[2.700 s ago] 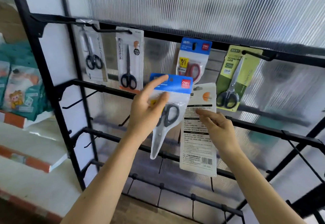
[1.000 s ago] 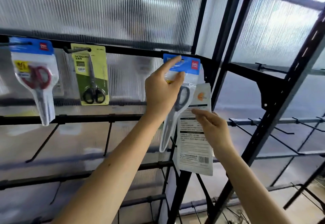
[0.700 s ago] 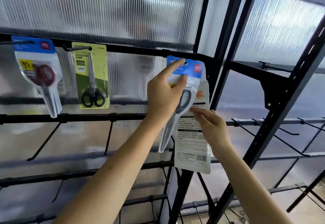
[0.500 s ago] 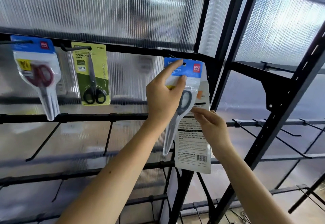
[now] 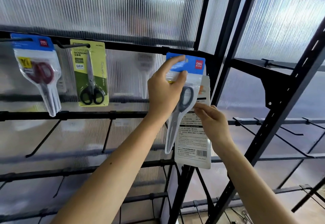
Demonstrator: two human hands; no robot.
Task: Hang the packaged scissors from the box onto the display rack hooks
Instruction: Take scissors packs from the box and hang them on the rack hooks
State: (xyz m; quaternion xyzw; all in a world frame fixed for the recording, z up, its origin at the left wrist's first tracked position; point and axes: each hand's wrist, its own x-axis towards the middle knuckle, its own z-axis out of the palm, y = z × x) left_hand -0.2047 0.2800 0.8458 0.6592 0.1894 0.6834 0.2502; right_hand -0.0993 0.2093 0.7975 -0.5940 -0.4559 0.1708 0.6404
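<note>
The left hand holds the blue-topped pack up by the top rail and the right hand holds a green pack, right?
Not quite. The head view shows the right hand holding a white pack, not green; the green pack hangs on a hook further left. The left hand does hold the blue-topped pack by the top rail.

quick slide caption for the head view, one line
Left hand pinches a blue-topped scissors pack at the rack's top rail; right hand pinches a white-backed pack beside it.
</note>
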